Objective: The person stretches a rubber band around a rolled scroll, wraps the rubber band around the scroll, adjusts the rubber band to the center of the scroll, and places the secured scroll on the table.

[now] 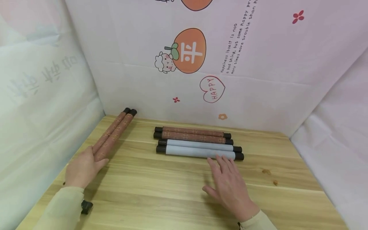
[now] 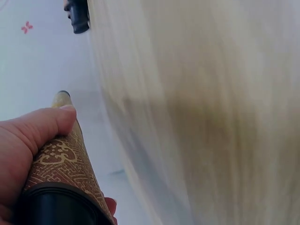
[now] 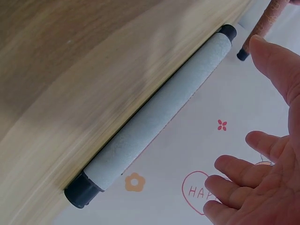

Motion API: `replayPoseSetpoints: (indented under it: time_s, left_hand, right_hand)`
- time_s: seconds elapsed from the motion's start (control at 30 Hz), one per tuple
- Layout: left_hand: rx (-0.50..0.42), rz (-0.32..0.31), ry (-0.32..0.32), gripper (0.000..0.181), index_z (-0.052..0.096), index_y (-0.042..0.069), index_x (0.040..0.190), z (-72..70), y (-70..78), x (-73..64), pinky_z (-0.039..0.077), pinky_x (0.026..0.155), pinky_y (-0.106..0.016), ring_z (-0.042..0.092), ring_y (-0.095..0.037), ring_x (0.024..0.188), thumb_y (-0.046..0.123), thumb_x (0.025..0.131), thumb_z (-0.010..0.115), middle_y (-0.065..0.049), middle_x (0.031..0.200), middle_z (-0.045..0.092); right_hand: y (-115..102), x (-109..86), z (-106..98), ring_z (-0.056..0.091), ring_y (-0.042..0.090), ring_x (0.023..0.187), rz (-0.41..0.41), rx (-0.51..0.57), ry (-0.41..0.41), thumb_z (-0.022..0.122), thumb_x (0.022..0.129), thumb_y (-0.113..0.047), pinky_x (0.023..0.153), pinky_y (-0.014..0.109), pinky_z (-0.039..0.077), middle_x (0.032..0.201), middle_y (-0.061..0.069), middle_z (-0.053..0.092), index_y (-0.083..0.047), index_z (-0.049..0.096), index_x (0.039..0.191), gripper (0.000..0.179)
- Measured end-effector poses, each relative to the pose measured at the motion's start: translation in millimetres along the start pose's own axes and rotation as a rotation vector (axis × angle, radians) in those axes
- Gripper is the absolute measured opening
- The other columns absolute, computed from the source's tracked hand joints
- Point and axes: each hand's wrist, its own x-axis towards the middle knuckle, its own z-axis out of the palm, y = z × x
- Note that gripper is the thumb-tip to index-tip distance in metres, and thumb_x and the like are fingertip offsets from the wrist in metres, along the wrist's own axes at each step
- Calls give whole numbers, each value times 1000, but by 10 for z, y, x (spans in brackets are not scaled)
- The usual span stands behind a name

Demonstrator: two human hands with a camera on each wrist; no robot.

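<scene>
At the left, my left hand (image 1: pixel 81 167) grips the near end of a pair of brown patterned scrolls (image 1: pixel 115 135) with black end knobs, lying slanted side by side. From the left wrist, the thumb lies along a brown scroll (image 2: pixel 65 161) with gold pattern, fingers curled round it; the second one of the pair is hidden there. My right hand (image 1: pixel 230 183) has its fingers spread, fingertips right at the front pale blue scroll (image 1: pixel 198 152). In the right wrist view, the open palm faces this pale blue scroll (image 3: pixel 159 110). Another pale blue scroll (image 1: pixel 198 144) lies directly behind it.
Two more brown scrolls (image 1: pixel 195 137) lie behind the pale blue ones, all roughly parallel. The wooden table (image 1: pixel 143 191) is bounded by a printed white cloth (image 1: pixel 138 86) at the back and white cloth at both sides.
</scene>
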Motion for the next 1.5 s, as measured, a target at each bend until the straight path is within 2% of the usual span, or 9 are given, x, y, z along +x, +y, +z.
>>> replayPoseSetpoints:
  time_s: [0.2,0.27,0.6,0.7,0.9,1.0,1.13,1.2,1.5]
  left_hand:
    - [9,-46,-34,80,46,-20,139,-30,-121,65,54,60,-61,66,-57,84,41,96,72,-46,114,61]
    - [20,-88,-51,78,49,-23,130,-41,-163,75,54,63,-62,65,-59,90,43,96,71,-45,108,62]
    - [1,-136,-130,72,54,-19,120,-60,-285,116,54,56,-51,67,-39,73,47,95,70,-31,89,67]
    - [1,-145,-154,74,55,-18,122,-76,-285,122,54,55,-49,66,-35,71,49,95,71,-28,87,68]
    - [21,-141,-190,81,51,-15,138,-84,-271,130,55,59,-51,68,-39,76,51,95,70,-35,100,68]
    - [28,-138,-215,76,57,-16,130,-83,-263,134,55,57,-50,68,-36,73,51,96,68,-33,96,68]
    - [36,-132,-253,60,66,-10,92,-78,-271,131,55,55,-48,64,-28,66,50,97,68,-21,80,67]
    - [39,-130,-269,57,66,-6,85,-74,-275,133,55,55,-48,64,-27,65,50,97,68,-19,78,67]
    - [57,-136,-302,69,59,-19,106,-49,-309,137,57,60,-51,66,-31,72,49,97,68,-28,90,65]
  right_hand:
    - [21,-30,12,55,49,134,8,3,-1,90,72,-53,116,64,39,144,31,56,-3,51,147,99]
    - [24,-36,16,55,49,134,11,7,0,90,72,-53,117,64,38,144,31,56,-4,51,147,99]
    - [41,-55,12,54,48,135,27,5,-20,90,72,-55,117,64,37,145,30,56,-5,51,147,99]
    - [45,-57,5,54,48,135,29,-2,-27,90,72,-56,117,64,37,144,29,57,-5,51,147,99]
    - [57,-76,-9,53,47,136,42,-7,-42,89,73,-57,118,64,36,146,29,56,-5,50,149,100]
    - [61,-87,-14,53,48,136,44,-9,-41,89,72,-58,118,64,36,146,29,55,-5,51,149,100]
    - [57,-94,-19,53,48,136,42,-9,-42,89,72,-58,117,64,37,147,29,55,-5,52,148,100]
    - [55,-99,-21,53,48,136,44,-5,-43,89,72,-58,117,64,37,147,29,55,-5,52,148,100]
    - [46,-109,-16,53,48,136,50,2,-42,89,71,-58,117,64,37,146,30,56,-5,52,147,99]
